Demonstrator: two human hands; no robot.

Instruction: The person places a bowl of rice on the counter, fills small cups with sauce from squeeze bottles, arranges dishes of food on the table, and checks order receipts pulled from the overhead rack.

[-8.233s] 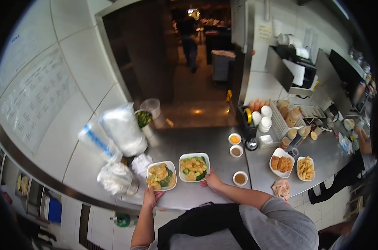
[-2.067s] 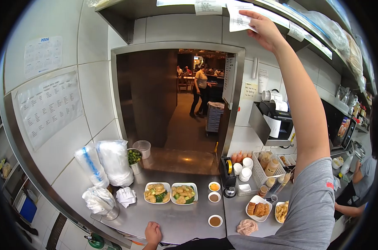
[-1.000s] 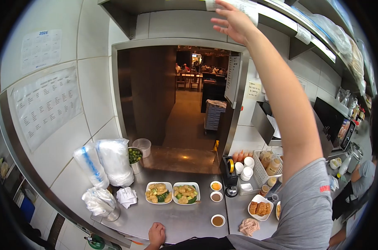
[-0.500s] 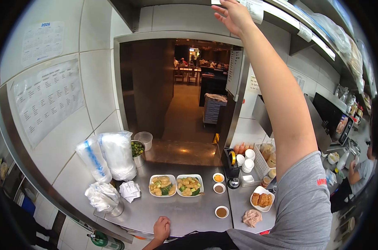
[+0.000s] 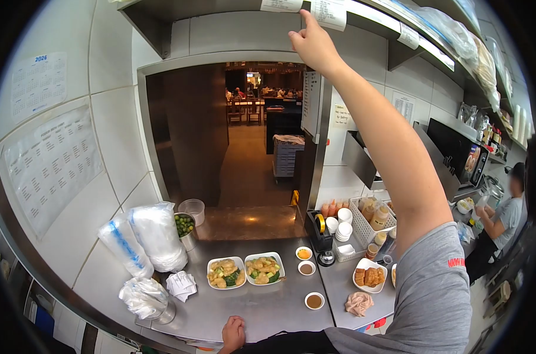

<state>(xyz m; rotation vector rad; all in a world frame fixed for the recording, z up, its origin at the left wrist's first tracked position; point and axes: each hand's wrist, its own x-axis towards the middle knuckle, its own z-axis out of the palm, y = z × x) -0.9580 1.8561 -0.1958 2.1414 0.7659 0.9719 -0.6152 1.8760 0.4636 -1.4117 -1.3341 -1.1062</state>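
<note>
My right hand is raised to the overhead shelf, its index finger stretched up between two paper slips, a left one and a right one. The other fingers are curled, and nothing shows in them. At the counter's front edge rests my left hand, fingers curled in, their inside hidden. Beyond it stand two white bowls of food with greens, one left and one right. Sauce cups, an orange one and two brown ones, sit to their right.
Wrapped plastic packs, a tub of green fruit and crumpled papers stand left. Right are a bell, a bottle basket, a fried-food bowl and a cloth. A co-worker stands far right.
Earlier my hands held the two bowls; then my right hand rose to the slips. Since the last frame its index finger has stretched upward between them. My left hand stays at the counter edge.
</note>
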